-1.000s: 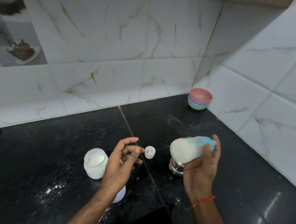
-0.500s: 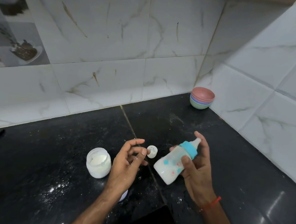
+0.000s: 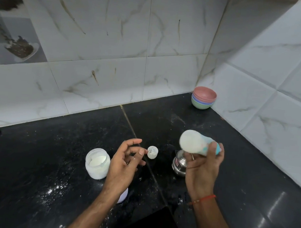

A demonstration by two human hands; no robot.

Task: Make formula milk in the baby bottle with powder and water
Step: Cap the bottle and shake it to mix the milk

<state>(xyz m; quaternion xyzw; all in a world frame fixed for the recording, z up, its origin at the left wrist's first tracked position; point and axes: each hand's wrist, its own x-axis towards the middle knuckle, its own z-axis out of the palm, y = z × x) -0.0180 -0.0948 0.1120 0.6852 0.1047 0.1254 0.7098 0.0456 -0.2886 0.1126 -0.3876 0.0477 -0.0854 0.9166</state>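
My right hand [image 3: 202,168] grips the baby bottle [image 3: 192,142] by its blue collar end. The bottle is motion-blurred, tipped with its base up and to the left, and white with milk. My left hand [image 3: 125,163] hovers over the counter with its fingers loosely spread, holding nothing. An open jar of white powder [image 3: 97,163] stands just left of that hand. A small white cap [image 3: 152,152] sits on the counter near my left fingertips. A small steel pot [image 3: 179,164] stands under the bottle, partly hidden by my right hand.
The black stone counter [image 3: 56,134] carries spilled powder near its front left. A white lid [image 3: 123,196] peeks out under my left wrist. A stack of coloured bowls [image 3: 204,97] sits in the back corner. Tiled walls close off the back and right.
The bottle swung from teat-up and tilted half a second ago to base-up and blurred now, as it was a second ago. My left hand barely moved.
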